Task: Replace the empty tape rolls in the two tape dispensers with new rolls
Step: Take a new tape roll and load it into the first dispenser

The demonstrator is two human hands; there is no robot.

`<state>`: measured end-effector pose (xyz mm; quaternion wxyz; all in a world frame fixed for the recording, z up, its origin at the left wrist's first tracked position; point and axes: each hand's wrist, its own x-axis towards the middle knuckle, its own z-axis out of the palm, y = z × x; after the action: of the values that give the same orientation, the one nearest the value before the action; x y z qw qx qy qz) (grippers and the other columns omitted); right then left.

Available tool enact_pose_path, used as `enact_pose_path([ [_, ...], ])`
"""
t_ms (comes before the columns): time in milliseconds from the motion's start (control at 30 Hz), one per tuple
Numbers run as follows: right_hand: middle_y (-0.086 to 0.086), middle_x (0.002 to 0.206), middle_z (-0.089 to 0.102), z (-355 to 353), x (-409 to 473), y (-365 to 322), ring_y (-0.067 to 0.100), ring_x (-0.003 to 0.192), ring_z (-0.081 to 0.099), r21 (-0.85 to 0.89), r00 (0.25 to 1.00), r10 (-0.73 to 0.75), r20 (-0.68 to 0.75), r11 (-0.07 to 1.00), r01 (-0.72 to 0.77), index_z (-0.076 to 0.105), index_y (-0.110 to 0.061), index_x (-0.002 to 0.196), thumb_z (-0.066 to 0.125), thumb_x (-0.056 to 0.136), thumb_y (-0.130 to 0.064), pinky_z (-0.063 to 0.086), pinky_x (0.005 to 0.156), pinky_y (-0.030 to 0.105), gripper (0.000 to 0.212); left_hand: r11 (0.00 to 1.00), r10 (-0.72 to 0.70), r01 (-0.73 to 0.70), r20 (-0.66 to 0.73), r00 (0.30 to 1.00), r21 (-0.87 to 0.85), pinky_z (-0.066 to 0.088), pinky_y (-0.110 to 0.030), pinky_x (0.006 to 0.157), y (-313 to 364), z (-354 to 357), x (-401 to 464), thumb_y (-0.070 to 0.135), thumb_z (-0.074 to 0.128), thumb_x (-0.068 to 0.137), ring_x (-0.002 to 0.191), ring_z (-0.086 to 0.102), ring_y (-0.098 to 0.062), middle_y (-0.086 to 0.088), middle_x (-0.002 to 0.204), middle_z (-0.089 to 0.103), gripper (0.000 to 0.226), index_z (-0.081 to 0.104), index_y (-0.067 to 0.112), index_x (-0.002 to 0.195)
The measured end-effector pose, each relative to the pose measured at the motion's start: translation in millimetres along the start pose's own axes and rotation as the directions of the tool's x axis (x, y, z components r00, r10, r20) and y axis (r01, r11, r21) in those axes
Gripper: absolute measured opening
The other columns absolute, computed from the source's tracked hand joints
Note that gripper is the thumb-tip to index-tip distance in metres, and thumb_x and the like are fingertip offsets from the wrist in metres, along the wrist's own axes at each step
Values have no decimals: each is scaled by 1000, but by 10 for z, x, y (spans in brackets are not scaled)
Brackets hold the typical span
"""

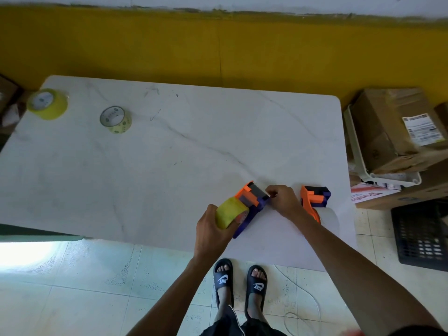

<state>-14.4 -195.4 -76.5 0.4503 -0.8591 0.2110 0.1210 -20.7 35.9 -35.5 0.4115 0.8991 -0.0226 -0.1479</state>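
My left hand point(213, 229) grips near dispenser point(247, 204), yellow roll point(230, 214) | right hand point(282, 200) pinches its front | second dispenser point(314, 197) right

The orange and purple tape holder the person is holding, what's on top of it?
A yellow tape roll sits on the tape dispenser, gripped by the left hand. The right hand pinches its front end. The roll's hub underneath is covered.
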Motion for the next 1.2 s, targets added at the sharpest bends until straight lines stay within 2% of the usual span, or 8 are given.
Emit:
enact_pose_path([
  [100, -4, 57, 54, 121, -93, -13, -5, 55, 48, 140, 998, -5, -59, 990, 13, 54, -22, 56, 73, 76, -2, 34, 53, 14, 34, 999, -49, 49, -21, 999, -7, 37, -26, 48, 106, 54, 21, 67, 67, 72, 59, 50, -13, 4, 69, 55, 59, 45, 14, 83],
  [167, -4, 65, 63, 231, -140, 0, -7, 61, 53, 153, 997, 18, -74, 988, -6, 65, -17, 67, 76, 78, -8, 39, 58, 15, 17, 996, -85, 86, -26, 996, 11, 45, -32, 51, 151, 111, 25, 71, 63, 73, 62, 54, -15, 3, 73, 56, 59, 43, 16, 84],
  [400, 7, 55, 55, 95, -137, -175, 18, 45, 46, -33, 909, 350, 225, 935, -352, 61, -7, 67, 63, 83, -8, 35, 40, 21, 16, 970, -178, 181, -33, 983, 162, 47, -38, 59, 236, 265, 4, 70, 54, 80, 70, 57, -30, -5, 82, 58, 57, 37, 16, 89],
  [533, 16, 64, 63, -43, -151, -255, 25, 51, 62, -76, 855, 505, 115, 863, -499, 61, 3, 75, 54, 84, -3, 51, 45, 25, 13, 963, -170, 171, -20, 985, 210, 43, -36, 57, 258, 307, 18, 57, 59, 84, 72, 58, -32, -7, 86, 58, 48, 36, 16, 91],
  [700, 16, 122, 62, -46, -220, -207, 28, 112, 60, 10, 949, 166, -266, 985, -170, 58, -2, 124, 48, 89, -1, 43, 83, 26, 36, 952, -180, 180, -24, 983, 249, 39, -35, 59, 297, 359, 4, 49, 61, 83, 78, 59, -32, -6, 90, 57, 43, 35, 17, 92],
  [833, 10, 145, 48, 52, -184, -228, 22, 134, 45, 118, 992, 49, -117, 992, -36, 40, -11, 145, 43, 98, -9, 34, 106, 28, 48, 948, -186, 186, -25, 982, 257, 39, -34, 60, 333, 383, -18, 53, 60, 83, 80, 59, -30, -4, 91, 56, 45, 35, 17, 94],
  [1000, 9, 106, 62, -15, -66, -323, 21, 87, 56, 144, 983, 183, 5, 973, -182, 42, -20, 141, 35, 100, -28, 42, 71, 30, 42, 955, -186, 187, -23, 982, 229, 43, -35, 62, 349, 392, -33, 54, 61, 82, 80, 59, -30, -3, 90, 55, 47, 35, 17, 94],
  [1200, 7, 98, 56, -23, 55, -405, 28, 92, 54, 82, 942, 327, 75, 940, -333, 55, -19, 98, 27, 96, -55, 44, 82, 38, 45, 962, -222, 227, -54, 974, 153, 46, -36, 61, 277, 369, -72, 60, 61, 81, 73, 56, -26, -1, 86, 54, 50, 39, 17, 93],
])
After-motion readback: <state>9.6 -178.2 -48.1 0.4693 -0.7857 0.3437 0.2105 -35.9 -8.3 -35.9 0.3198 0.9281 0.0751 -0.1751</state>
